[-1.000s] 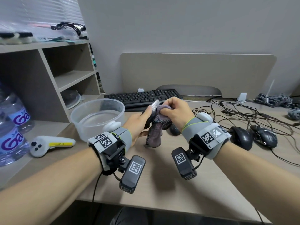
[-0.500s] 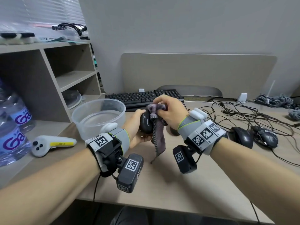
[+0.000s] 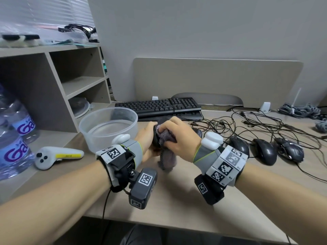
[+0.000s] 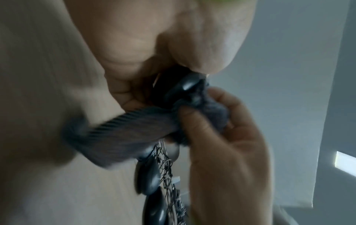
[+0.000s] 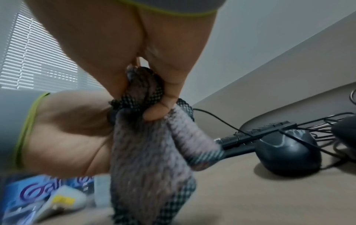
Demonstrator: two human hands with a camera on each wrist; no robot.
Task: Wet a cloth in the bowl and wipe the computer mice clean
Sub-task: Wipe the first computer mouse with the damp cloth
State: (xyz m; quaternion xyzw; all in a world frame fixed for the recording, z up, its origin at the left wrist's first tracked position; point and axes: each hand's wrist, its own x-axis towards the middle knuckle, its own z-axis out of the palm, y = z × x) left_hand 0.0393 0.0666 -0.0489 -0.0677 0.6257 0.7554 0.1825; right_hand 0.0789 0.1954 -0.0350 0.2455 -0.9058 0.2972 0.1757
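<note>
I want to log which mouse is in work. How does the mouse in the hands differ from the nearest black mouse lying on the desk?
The held mouse is off the desk, gripped by the left hand; the desk mouse lies flat, untouched. The held mouse is partly covered by the cloth that the right hand presses on it; the desk mouse is uncovered. Both are dark.

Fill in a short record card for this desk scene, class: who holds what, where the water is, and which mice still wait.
left hand: holds a black mouse above the desk
right hand: grips the grey cloth, pressed on that mouse
bowl: clear plastic, water inside, left of the hands
waiting mice: three black ones on the desk, right of the hands
keyboard: black, behind the hands
</note>
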